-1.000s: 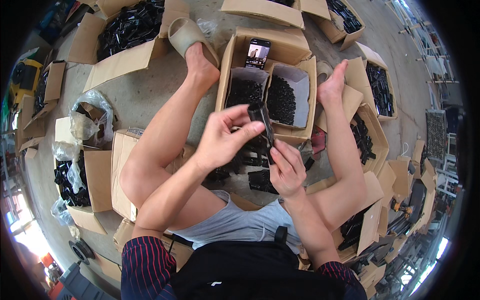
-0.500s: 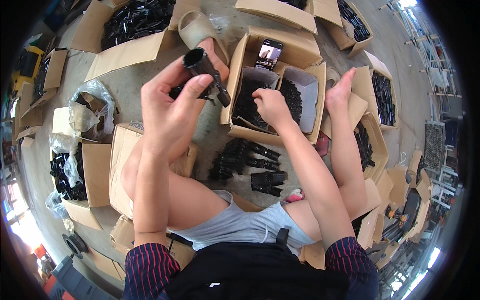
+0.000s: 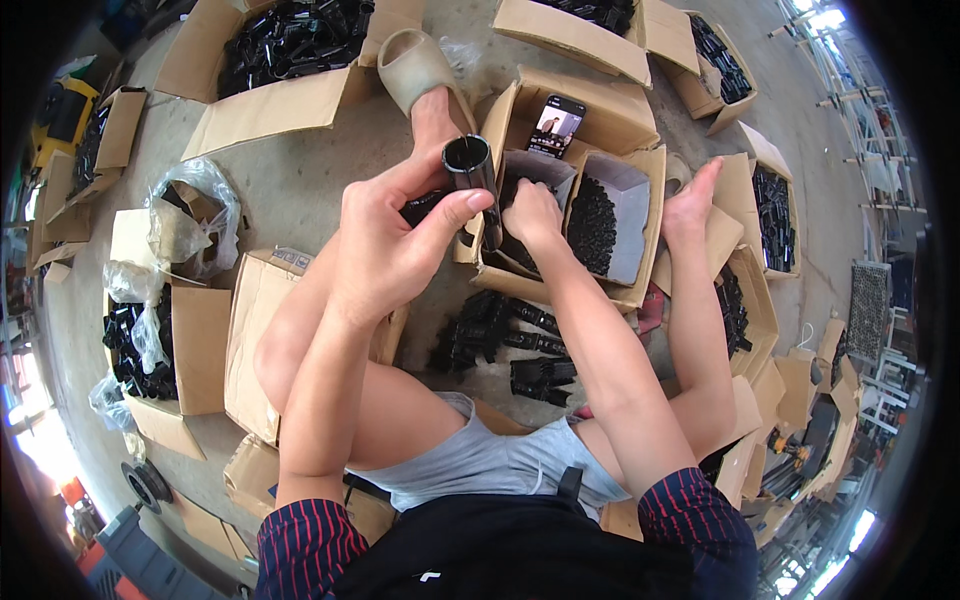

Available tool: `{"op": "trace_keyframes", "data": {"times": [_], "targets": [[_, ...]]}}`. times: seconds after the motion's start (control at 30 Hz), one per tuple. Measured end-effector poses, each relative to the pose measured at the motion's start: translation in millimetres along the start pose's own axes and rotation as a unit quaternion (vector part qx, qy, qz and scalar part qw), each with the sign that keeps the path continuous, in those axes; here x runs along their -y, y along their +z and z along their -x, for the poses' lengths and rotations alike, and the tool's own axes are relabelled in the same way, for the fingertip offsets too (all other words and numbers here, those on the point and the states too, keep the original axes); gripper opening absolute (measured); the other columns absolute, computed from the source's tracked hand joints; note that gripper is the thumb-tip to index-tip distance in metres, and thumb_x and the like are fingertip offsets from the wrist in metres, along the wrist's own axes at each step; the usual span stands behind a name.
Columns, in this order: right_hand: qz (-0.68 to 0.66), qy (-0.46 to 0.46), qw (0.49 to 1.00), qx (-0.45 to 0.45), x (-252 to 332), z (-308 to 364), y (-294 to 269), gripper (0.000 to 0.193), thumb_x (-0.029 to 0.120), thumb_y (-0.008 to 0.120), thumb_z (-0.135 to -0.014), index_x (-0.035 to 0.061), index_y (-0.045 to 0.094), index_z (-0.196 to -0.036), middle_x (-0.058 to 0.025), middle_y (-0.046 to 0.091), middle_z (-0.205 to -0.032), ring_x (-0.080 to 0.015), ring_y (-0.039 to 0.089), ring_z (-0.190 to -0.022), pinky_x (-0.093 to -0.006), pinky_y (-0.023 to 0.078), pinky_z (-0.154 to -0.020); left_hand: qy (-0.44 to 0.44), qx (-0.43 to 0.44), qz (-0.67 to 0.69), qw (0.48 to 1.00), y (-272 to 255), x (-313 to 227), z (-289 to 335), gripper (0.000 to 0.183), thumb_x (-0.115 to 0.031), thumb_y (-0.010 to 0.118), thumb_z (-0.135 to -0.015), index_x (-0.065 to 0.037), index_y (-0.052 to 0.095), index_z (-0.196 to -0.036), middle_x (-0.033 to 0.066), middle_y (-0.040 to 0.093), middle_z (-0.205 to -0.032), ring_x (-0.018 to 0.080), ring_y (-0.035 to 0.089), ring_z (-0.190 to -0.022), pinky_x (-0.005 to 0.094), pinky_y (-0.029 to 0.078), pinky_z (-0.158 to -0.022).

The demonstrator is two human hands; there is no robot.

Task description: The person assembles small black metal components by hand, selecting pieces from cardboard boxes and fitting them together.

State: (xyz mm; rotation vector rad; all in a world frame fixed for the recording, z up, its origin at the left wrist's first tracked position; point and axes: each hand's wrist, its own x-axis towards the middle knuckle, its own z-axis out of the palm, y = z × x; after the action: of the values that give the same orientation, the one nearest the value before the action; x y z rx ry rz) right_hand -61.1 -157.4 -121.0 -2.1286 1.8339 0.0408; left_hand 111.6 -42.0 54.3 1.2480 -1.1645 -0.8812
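My left hand (image 3: 395,235) is closed round a black plastic tube-shaped part (image 3: 468,165), its round open end tilted up toward me. Thumb and fingers grip the tube, whose lower portion hangs near the box edge. My right hand (image 3: 535,212) reaches into the left compartment of a cardboard box (image 3: 600,97) between my legs. Its fingers are curled among small black pieces, and the fingertips are hidden. More small black pieces (image 3: 593,225) fill the grey-lined right compartment. Several similar black parts (image 3: 480,325) lie on the floor below the box.
A phone (image 3: 557,125) with a lit screen leans inside the box's far wall. Around me stand open cartons of black parts, one at the far left (image 3: 295,40), another at the left (image 3: 140,345) with clear plastic bags (image 3: 190,225). My left foot wears a beige slipper (image 3: 410,75).
My left hand has moved right with the black tube, closer to the box. My right hand has reached deeper into the left compartment. The whole view has shifted slightly.
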Motion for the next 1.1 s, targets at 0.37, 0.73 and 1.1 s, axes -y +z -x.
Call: {"op": "trace_keyframes", "data": {"times": [0.37, 0.73, 1.1], "targets": [[-0.621, -0.013, 0.784, -0.012, -8.2, 122.7, -122.0, 0.021, -0.001, 0.058, -0.098, -0.0046, 0.066, -0.117, -0.0108, 0.071, -0.104, -0.0132, 0.069, -0.089, -0.0261, 0.057, -0.082, -0.129, 0.083, 0.172, 0.973, 15.4, 6.0, 4.1, 0.03, -0.009, 0.067, -0.095, 0.006, 0.065, -0.121, 0.008, 0.072, -0.105, 0.0115, 0.066, -0.098, 0.0271, 0.05, -0.093], [-0.661, -0.118, 0.735, -0.093, -3.9, 150.8, -150.6, 0.016, -0.001, 0.071, -0.091, -0.0017, 0.064, -0.105, -0.0085, 0.073, -0.099, -0.0101, 0.067, -0.089, -0.0231, 0.054, -0.083, -0.181, 0.167, 0.207, 0.947, 38.0, 18.9, 13.4, 0.033, -0.019, 0.068, -0.097, 0.004, 0.066, -0.122, 0.0055, 0.071, -0.111, 0.0094, 0.064, -0.102, 0.026, 0.049, -0.095], [-0.625, -0.097, 0.765, -0.116, 1.1, 150.1, -129.7, 0.015, 0.001, 0.074, -0.089, -0.0011, 0.071, -0.103, -0.0054, 0.072, -0.094, -0.0079, 0.065, -0.087, -0.0219, 0.053, -0.079, -0.189, 0.168, 0.217, 0.943, 46.7, 18.3, 20.9, 0.025, -0.016, 0.068, -0.098, 0.002, 0.069, -0.115, -0.0008, 0.069, -0.102, 0.0024, 0.058, -0.091, 0.0204, 0.048, -0.083]]}}
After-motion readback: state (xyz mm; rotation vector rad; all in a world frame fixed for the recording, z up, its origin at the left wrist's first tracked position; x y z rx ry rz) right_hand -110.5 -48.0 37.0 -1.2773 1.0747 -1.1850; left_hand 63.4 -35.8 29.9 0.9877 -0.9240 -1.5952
